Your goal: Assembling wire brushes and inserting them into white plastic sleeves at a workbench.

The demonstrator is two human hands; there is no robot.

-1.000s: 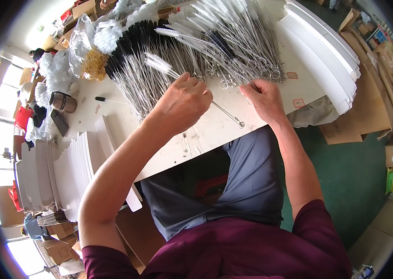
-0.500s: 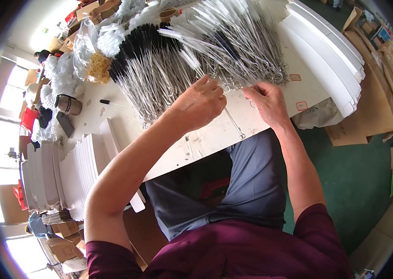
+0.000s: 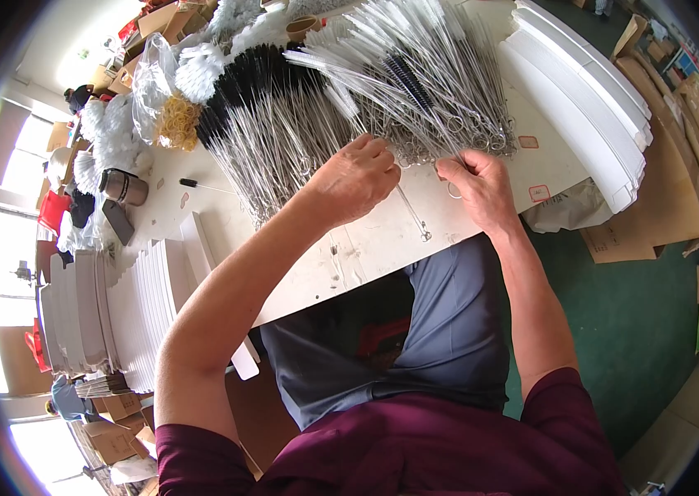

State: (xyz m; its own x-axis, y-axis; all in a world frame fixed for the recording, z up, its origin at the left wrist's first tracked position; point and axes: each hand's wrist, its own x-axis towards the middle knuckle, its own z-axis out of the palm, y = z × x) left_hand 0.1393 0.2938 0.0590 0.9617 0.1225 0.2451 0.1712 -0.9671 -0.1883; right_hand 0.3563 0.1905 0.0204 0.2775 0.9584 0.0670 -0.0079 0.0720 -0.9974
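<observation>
The left hand (image 3: 356, 180) and the right hand (image 3: 482, 192) are facing each other on my remote feed, a little apart, inside the front edge of a broad white tabletop (image 3: 378, 248). I am seeing that edge slanting upward to the right, with both forearms crossing it. A strip of tabletop is showing between the hands and the edge, widening leftward until a row of upright white panels (image 3: 151, 289) is bounding it. A tall stack of flat white panels (image 3: 577, 107) is limiting the far right. Just beyond the hands, a dense heap of silver wire brushes with white bristles (image 3: 449, 66) is walling off the back, with a black-bristled wire brush heap (image 3: 275, 124) lying beside it.

My left hand is keeping its back upward, fingers curled around a thin silver-stemmed brush (image 3: 411, 211), its ringed end pointing toward the edge; I cannot tell whether it is gripping more than one. My right hand is pinching thin wire between thumb and curled forefinger, and a small silver ring (image 3: 454, 191) is hanging just below.
</observation>
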